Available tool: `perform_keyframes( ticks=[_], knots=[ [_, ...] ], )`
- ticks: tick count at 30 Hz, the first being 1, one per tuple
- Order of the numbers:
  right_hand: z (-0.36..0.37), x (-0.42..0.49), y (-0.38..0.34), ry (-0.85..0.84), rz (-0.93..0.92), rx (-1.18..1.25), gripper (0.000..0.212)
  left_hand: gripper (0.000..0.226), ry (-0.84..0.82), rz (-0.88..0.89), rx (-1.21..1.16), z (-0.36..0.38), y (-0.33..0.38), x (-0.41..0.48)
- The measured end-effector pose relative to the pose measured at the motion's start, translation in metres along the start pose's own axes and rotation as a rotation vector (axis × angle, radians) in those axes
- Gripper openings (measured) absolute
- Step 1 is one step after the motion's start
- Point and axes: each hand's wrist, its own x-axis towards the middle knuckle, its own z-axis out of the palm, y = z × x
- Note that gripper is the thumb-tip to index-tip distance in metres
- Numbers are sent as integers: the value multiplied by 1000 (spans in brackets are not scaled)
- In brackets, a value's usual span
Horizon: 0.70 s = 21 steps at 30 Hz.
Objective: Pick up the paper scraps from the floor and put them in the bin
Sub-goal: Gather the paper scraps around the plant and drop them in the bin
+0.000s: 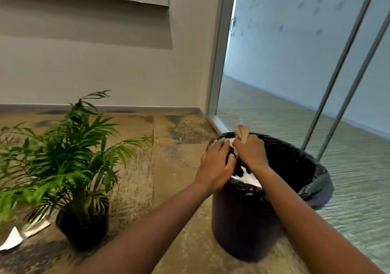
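Both arms reach forward over the bin (pixel 242 221), hands meeting above its far-left rim. Right hand (pixel 251 152) is fisted, knuckles up, clenched around brown paper scraps (pixel 242 131) that stick up out of the fist above the bin's opening. Left hand (pixel 216 164) sits palm down just left of it, fingers curled loosely and touching white paper (pixel 231 142) between the two hands; whether it actually grips that piece is hard to tell. More white scraps (pixel 249 178) lie inside the bin on the black liner (pixel 316 181), near side.

Bin stands close to the glass wall (pixel 295 62), which runs behind and right of it. Left of the bin is open carpet (pixel 152 168), then a potted plant (pixel 82 189). Beyond the plant, farthest from the bin, loose scraps (pixel 12 240) lie on the floor. Picture is motion-blurred.
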Motion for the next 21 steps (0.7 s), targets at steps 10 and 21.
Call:
perform_keyframes(
  ticks=[10,21],
  knots=[
    [-25,-5,16,-452,178,-545,65,55,-51,-69,132,12,-40,-29],
    [70,-69,-87,-214,-488,-319,19,55,-180,-157,650,-52,-154,-109]
  ],
)
